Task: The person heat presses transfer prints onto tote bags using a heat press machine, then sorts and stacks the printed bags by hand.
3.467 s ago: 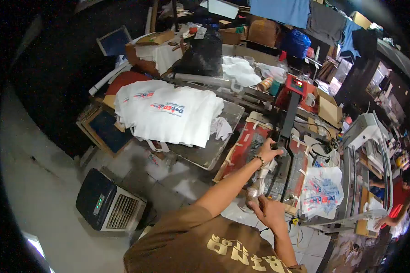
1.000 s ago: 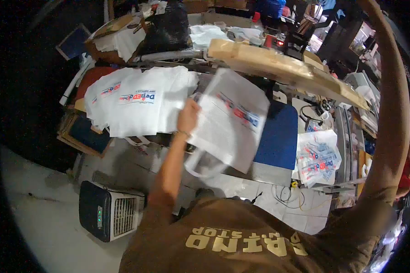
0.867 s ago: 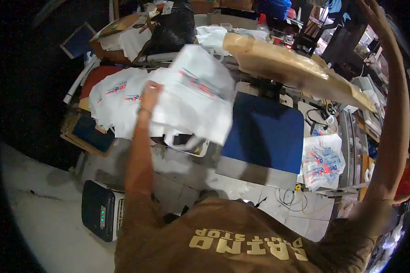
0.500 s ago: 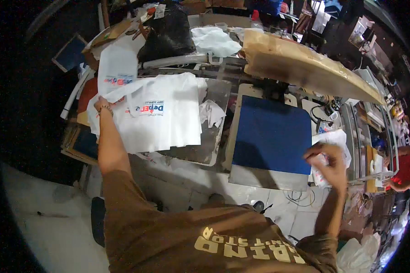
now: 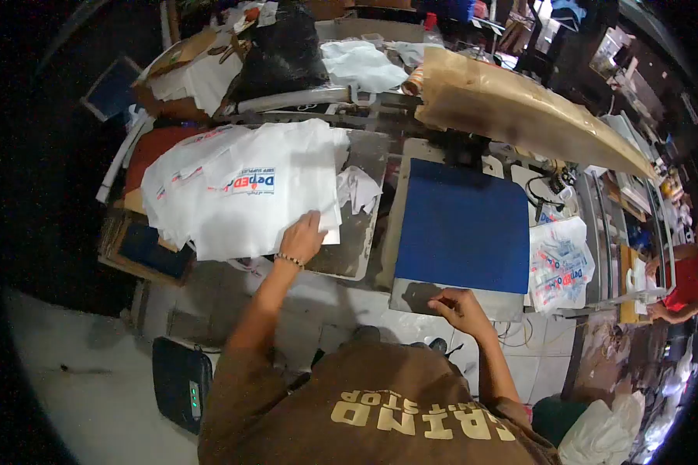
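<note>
My left hand (image 5: 302, 237) rests on the lower right edge of a spread pile of white printed bags (image 5: 217, 213), with its fingers stretched out over the top one and the thumb not clearly visible. Red and blue lettering shows on several of the bags. Just off the front edge of a flat blue pad (image 5: 464, 225) hovers my right hand (image 5: 464, 310), its fingers loosely bent, the thumb a little apart and nothing visible in them. More printed white pieces (image 5: 560, 267) lie in a heap to the right of the pad.
A long brown-wrapped panel (image 5: 520, 97) juts out above the pad's far side. Behind the pile stand a black plastic bag (image 5: 283, 58) and a white bag (image 5: 361, 63). A metal rack (image 5: 597, 232) and a person in red (image 5: 684, 280) are at the right.
My left hand has come from the pile's far left to its lower right edge; the bag it held up there now lies down. My right hand has moved left to the pad's front.
</note>
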Motion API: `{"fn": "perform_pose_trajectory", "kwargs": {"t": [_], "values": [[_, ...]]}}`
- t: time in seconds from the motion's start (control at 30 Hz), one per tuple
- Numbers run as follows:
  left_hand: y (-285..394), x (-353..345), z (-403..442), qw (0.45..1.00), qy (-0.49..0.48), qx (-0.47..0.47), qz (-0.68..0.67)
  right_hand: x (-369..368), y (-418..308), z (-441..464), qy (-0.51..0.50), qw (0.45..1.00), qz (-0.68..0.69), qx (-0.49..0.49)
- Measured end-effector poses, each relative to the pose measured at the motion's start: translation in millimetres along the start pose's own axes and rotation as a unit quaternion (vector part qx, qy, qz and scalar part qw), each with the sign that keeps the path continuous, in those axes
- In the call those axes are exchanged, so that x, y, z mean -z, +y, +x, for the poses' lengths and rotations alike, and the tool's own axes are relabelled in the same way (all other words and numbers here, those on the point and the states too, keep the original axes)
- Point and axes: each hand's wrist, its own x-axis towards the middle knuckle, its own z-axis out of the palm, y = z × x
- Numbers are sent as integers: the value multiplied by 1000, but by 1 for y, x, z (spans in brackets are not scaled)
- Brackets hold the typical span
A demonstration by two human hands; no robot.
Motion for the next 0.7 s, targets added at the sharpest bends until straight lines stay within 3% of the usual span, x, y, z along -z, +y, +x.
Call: {"fn": "perform_pose_trajectory", "kwargs": {"t": [0.1, 0.2, 0.23, 0.3, 0.37, 0.4, 0.47, 0.5, 0.53, 0.57, 0.63, 0.7], "values": [[-12, 12, 7, 999, 11, 23, 23, -6, 8, 16, -26, 999, 9, 21], [7, 52, 12, 969, 144, 199, -5, -7, -18, 39, -59, 998, 27, 21], [21, 66, 8, 968, 147, 202, -2, -8, -33, 51, -66, 997, 48, 8], [51, 80, -4, 925, 367, 88, -41, -19, -45, 75, -46, 991, 121, 10], [84, 78, -22, 924, 377, -61, -30, -48, -53, 104, 54, 943, 322, 70], [108, 74, -37, 943, 315, -91, -57, -51, -51, 114, 58, 943, 321, 69], [148, 58, -68, 960, 200, -176, -92, -49, -46, 124, 55, 821, 567, -33], [161, 52, -78, 957, 146, -231, -100, -39, -44, 115, 62, 821, 566, -35], [174, 62, -82, 955, 143, -236, -107, -22, -43, 102, 22, 906, 422, -34], [187, 74, -88, 959, 125, -224, -123, -6, -40, 87, -21, 963, 264, -37], [189, 60, -89, 960, 103, -214, -147, 12, -20, 47, 9, 956, 281, -79], [163, 2, -70, 953, 250, 92, -143, 34, 12, 1, 60, 937, 297, -173]]}}
